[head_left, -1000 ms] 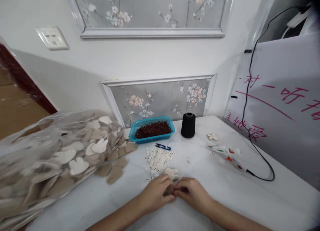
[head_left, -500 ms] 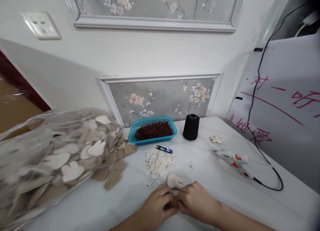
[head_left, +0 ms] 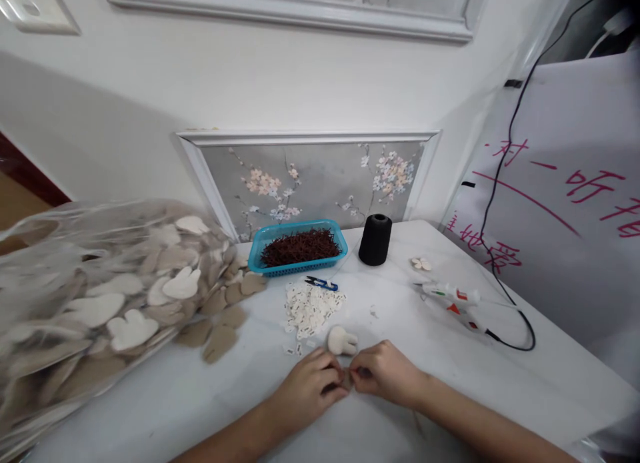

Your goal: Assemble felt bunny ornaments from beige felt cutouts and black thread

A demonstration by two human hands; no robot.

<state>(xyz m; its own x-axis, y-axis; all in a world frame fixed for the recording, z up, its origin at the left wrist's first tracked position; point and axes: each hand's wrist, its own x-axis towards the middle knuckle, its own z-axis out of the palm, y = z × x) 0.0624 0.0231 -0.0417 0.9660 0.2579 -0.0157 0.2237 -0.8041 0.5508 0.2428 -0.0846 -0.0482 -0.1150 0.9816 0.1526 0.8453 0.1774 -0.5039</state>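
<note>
My left hand (head_left: 311, 385) and my right hand (head_left: 386, 373) meet close to the table's front edge, fingers pinched. Between their fingertips shows a small beige-brown piece (head_left: 347, 379); both hands grip it, and its shape is mostly hidden. Just beyond the fingers lies a white bunny-head-shaped felt piece (head_left: 341, 341), ears pointing right. Past it is a heap of small white labels (head_left: 311, 313) with dark print, and blue thread snips (head_left: 323, 283) rest at the heap's far side.
On the left, a clear plastic bag (head_left: 115, 276) spills beige and white felt bunny shapes. A blue basket (head_left: 306, 270) of dark brown strands and a black thread cone (head_left: 375, 240) stand near the wall. A white glue gun (head_left: 457, 295) with black cord lies right, near a white petal-shaped piece (head_left: 421, 264).
The view has tilted down and turned slightly right, so everything sits higher and further left. My fingertips have parted slightly, and more of the beige-brown piece shows between them.
</note>
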